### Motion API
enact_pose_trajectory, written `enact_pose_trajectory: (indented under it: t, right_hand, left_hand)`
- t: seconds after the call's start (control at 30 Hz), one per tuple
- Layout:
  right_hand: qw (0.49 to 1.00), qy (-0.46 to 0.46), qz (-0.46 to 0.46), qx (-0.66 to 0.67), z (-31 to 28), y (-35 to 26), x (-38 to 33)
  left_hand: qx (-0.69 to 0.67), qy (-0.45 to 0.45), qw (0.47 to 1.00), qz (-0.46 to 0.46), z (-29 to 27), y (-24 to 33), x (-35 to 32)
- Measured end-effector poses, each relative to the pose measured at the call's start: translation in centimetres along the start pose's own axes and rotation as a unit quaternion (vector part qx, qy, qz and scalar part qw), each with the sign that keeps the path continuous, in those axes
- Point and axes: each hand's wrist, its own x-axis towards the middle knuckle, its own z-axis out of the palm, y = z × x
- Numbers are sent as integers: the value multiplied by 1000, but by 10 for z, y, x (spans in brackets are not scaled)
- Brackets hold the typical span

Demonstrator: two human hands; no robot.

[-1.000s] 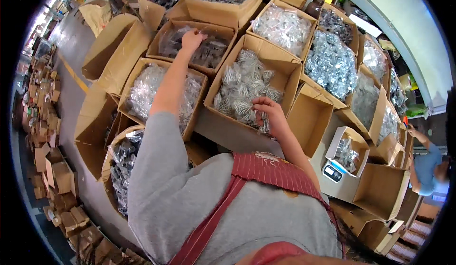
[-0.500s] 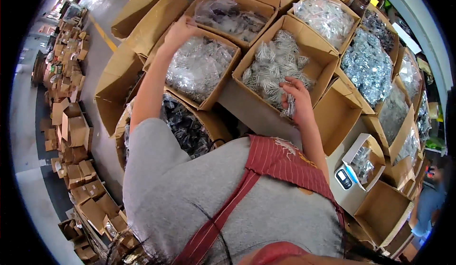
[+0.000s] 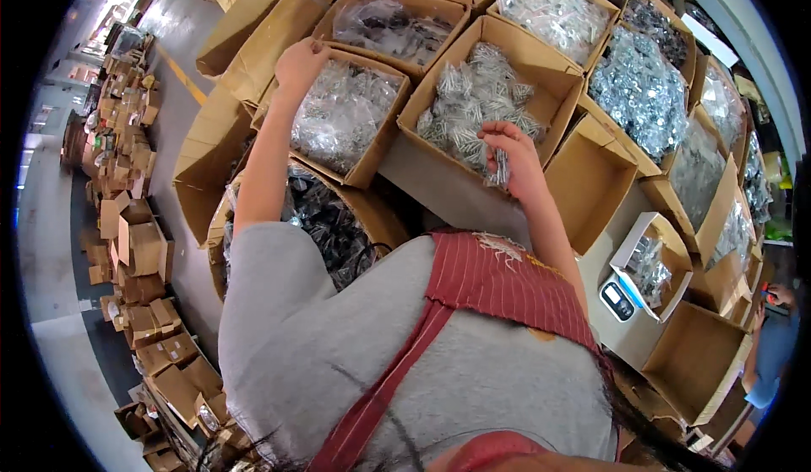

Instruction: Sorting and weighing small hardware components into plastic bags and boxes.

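Observation:
My left hand rests on the far left corner of a cardboard box filled with clear bags of small metal parts; its fingers curl over the rim. My right hand is closed on a small bag of silvery screws, held over the near edge of the neighbouring screw box, which is heaped with similar bags. My grey sleeves and red striped apron fill the lower middle of the view.
Several more open boxes of bagged hardware stand behind and to the right. An empty box sits right of my right hand. A small scale with a white tray of parts is at the right. Another person's arm shows far right. Flattened cartons line the floor left.
My left hand has drawn back from a farther box to the corner of the nearer one. My right hand has lifted a bag of screws toward the box's near edge.

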Motion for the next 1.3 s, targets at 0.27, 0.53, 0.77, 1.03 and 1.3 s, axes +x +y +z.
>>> enact_pose_trajectory:
  t: [0.27,0.53,0.77,1.03,1.3]
  right_hand:
    - [1000,-24,18,1,-6,7,3]
    - [998,-35,37,29,-2,-4,1]
    - [975,-147,70,151,-6,-23,-7]
    - [916,152,13,370,7,-33,-10]
    - [971,-11,7,239,-13,-15,-9]
  left_hand:
    - [90,-47,994,27,50,15,-14]
    - [-539,-217,814,-8,-42,79,-36]
    - [-571,-379,722,92,-17,208,-104]
    - [-98,-47,867,487,54,264,-145]
    - [-82,-216,862,450,-13,168,-5]
